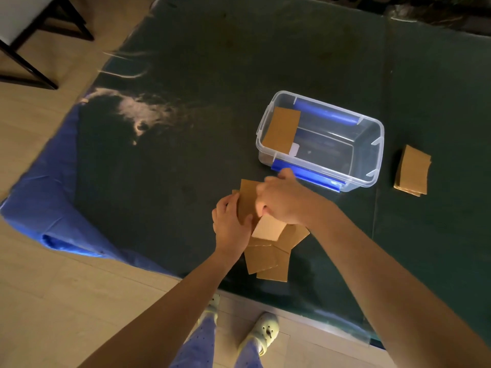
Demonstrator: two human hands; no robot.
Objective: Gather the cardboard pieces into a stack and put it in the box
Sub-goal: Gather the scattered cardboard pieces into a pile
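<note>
Several brown cardboard pieces (268, 257) lie fanned out on the dark table just in front of the clear plastic box (369, 166). My left hand (229, 224) grips the left side of the pile. My right hand (283, 200) presses on its top and pinches a paler piece (268, 229). One cardboard piece (282, 130) leans inside the box against its left wall. A separate neat stack of cardboard (411, 171) rests to the right of the box.
The box has blue latches (318, 177) at its near and far ends. A dark green cover spreads over the table, with blue sheet (53, 187) hanging off the left corner. A chair (24, 27) stands at the far left. My feet are below the near edge.
</note>
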